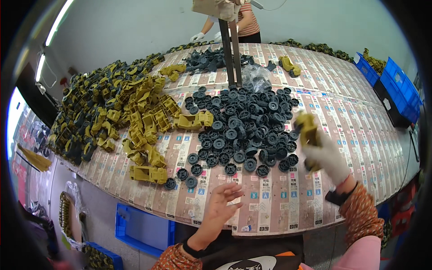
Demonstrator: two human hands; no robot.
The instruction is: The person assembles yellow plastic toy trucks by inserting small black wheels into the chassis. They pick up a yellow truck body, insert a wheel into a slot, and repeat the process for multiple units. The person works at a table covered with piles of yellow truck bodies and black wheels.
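My right hand [328, 157], in a white glove, grips a yellow toy truck [307, 128] with dark wheels and holds it at the right side of the wheel heap, partly blurred. My left hand [219, 208] is bare and holds nothing; its fingers are spread near the table's front edge. Beyond it lies a big heap of dark toy wheels [249, 128]. Left of the wheels are several yellow truck bodies [148, 174], piled loosely.
A large mound of yellow and dark truck parts [94, 117] covers the table's left. A post [231, 54] rises behind the wheels, beside a clear plastic bag [256, 78]. Blue crates [400, 87] stand at right, another blue crate [144, 229] below. A striped-shirted person [249, 22] works opposite.
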